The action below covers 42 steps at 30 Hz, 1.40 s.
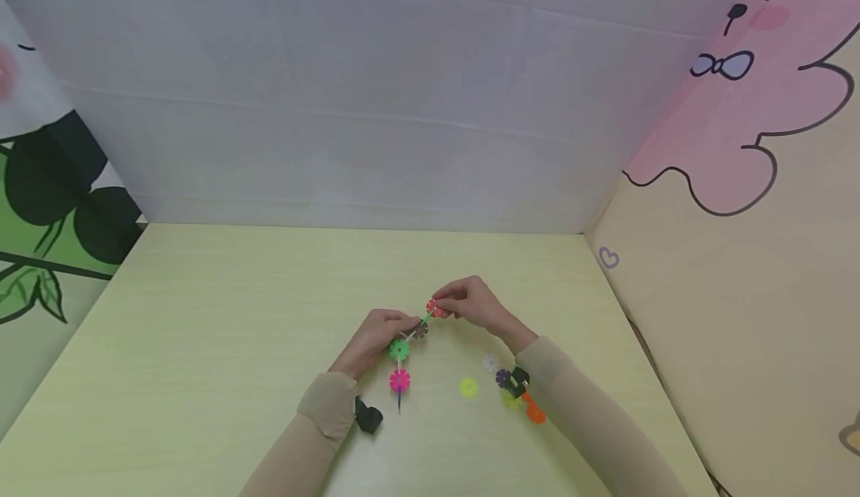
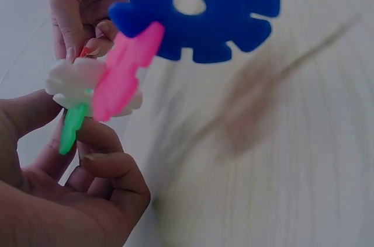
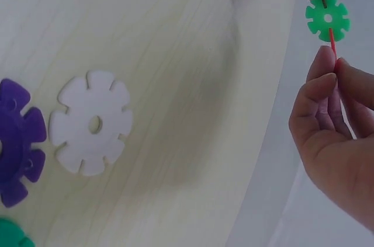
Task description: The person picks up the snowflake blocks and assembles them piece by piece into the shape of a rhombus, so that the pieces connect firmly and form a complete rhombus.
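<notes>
A chain of notched discs runs between and below the hands. The left hand [image 1: 376, 335] pinches its middle near a brown disc [image 1: 421, 331]; a green disc [image 1: 399, 349] and pink disc [image 1: 399, 380] hang below. In the left wrist view, a blue disc [image 2: 228, 19] joins the pink disc [image 2: 124, 80], beside a white disc [image 2: 73, 76] at the left hand's [image 2: 82, 183] fingertips. At the upper end, the right hand [image 1: 478, 307] pinches a red disc [image 1: 431, 307], seen edge-on in the right wrist view, slotted into another green disc [image 3: 319, 20].
Loose discs lie near the right forearm: yellow [image 1: 468, 387], white [image 1: 490, 363], purple [image 1: 502, 377], yellow-green [image 1: 512, 401] and orange [image 1: 536, 413]. Black devices [image 1: 369, 416] are at both wrists. A pale back panel [image 1: 376, 169] and decorated side panels [image 1: 712, 146] border the table [image 1: 222, 295].
</notes>
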{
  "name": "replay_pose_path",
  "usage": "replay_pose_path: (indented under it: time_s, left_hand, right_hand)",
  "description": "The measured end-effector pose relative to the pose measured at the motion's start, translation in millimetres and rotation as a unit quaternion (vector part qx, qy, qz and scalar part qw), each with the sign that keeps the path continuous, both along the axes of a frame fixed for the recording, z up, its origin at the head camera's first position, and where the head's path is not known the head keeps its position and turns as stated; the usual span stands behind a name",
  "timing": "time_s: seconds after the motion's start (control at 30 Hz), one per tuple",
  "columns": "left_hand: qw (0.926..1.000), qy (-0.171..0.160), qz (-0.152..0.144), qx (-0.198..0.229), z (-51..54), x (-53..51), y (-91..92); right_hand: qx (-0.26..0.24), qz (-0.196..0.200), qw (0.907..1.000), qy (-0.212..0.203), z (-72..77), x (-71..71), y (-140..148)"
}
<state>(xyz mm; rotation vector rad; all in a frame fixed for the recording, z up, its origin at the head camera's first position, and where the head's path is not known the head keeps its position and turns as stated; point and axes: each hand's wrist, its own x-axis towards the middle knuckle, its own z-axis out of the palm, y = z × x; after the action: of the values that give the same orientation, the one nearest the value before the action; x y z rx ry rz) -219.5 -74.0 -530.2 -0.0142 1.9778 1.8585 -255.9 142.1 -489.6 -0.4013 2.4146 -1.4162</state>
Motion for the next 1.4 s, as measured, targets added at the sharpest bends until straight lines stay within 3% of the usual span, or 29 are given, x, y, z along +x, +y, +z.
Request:
replay_pose_path:
  time_s: [0.43, 0.9, 1.4]
  left_hand:
    - [0.9999, 0.003, -0.003, -0.011, -0.8, -1.6, 0.5]
    - [0.9997, 0.008, -0.02, 0.005, 5.0, -5.8, 2.8]
    - [0.9983, 0.038, -0.045, -0.003, 8.8, -11.3, 8.6]
  right_hand:
    - [-0.006, -0.009, 0.9999, -0.005, -2.1, -1.6, 1]
    - [-0.02, -0.008, 0.9995, -0.024, -3.0, -1.2, 0]
    - [-0.018, 0.012, 0.9996, -0.017, -3.4, -2.3, -1]
